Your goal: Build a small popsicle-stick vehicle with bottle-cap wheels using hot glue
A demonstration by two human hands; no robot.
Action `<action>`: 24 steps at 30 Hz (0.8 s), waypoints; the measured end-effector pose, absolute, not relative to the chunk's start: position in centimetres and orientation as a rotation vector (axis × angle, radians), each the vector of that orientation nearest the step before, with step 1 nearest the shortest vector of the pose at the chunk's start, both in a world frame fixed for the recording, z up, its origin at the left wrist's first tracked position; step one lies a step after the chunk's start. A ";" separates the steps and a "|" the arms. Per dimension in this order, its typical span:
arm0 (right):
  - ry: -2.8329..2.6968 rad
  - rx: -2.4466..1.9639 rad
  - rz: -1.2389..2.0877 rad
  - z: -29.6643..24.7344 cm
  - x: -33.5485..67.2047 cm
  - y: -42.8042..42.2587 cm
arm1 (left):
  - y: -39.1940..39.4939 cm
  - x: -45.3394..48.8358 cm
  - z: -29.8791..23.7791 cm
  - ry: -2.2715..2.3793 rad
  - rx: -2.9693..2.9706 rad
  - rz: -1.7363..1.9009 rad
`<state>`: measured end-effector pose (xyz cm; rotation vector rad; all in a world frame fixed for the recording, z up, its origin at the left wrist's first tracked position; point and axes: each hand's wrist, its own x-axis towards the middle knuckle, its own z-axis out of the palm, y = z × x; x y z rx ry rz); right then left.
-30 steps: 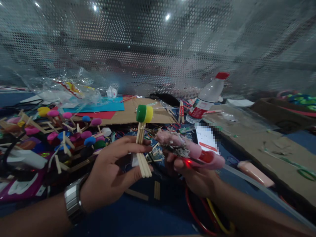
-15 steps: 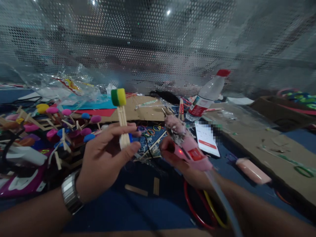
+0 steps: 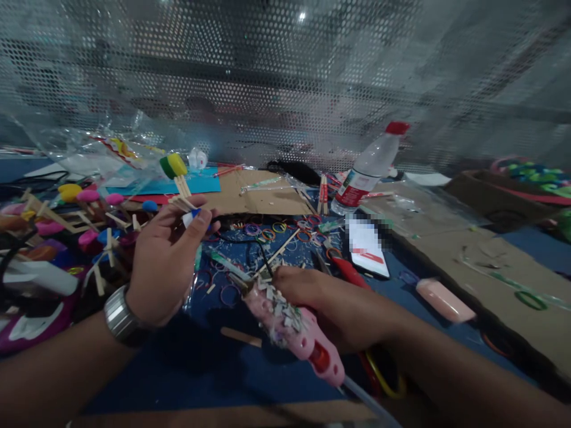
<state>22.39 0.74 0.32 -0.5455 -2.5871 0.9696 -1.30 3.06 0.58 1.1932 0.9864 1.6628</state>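
Since half a second ago, the stick bundle (image 3: 184,193) has been carried left and away from the body and tipped to the left, where it had stood nearly upright. The glue gun (image 3: 289,324) has been lowered from chest height to just above the blue table (image 3: 214,374), its nozzle now turned left instead of up.

The left hand (image 3: 165,261) is raised with the palm facing right, thumb and fingers pinched on the lower end of the bundle; a watch (image 3: 118,312) is worn at the wrist. The right hand (image 3: 321,300) is closed over the gun's body, knuckles up. The hands are held apart.

The bundle is made of thin wooden sticks topped by a green and yellow cap (image 3: 173,165). The pink gun is crusted with pale scraps. A bottle (image 3: 370,172) is seen beyond.
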 end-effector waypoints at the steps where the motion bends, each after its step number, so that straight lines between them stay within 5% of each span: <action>1: -2.619 -0.563 0.958 0.4 22.4 0.8 | 3.1 -1.3 0.6 0.992 1.193 1.664; 16: -2.637 -0.581 0.907 0.5 22.8 1.2 | 3.3 -1.3 1.0 1.059 1.187 1.668; 24: -1.803 -0.733 1.471 -0.6 22.4 1.1 | 2.0 -0.7 1.5 1.178 1.167 1.480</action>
